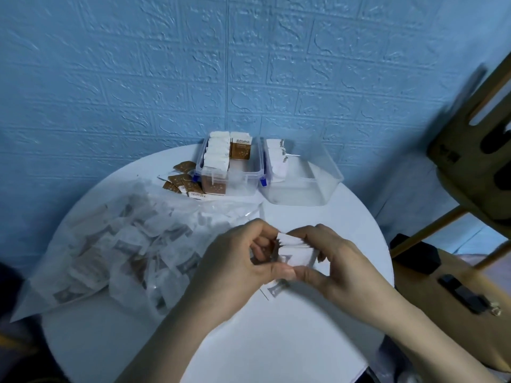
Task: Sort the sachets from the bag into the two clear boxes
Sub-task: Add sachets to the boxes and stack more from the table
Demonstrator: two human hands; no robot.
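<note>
A small stack of white sachets (pixel 296 251) sits between my two hands above the middle of the round white table (pixel 276 341). My left hand (pixel 235 261) grips its left side and my right hand (pixel 340 261) grips its right side, thumbs meeting underneath. One white sachet (pixel 273 290) lies on the table just below my hands. The clear plastic bag (pixel 116 244) full of sachets lies to the left. At the back stand two clear boxes: the left box (pixel 229 167) packed with brown-and-white sachets, the right box (pixel 304 178) with a few white sachets at its left end.
Several brown sachets (pixel 182 179) lie loose on the table left of the left box. A blue brick-pattern wall rises behind the table. A wooden chair (pixel 470 167) and a brown bag (pixel 453 286) stand to the right of the table.
</note>
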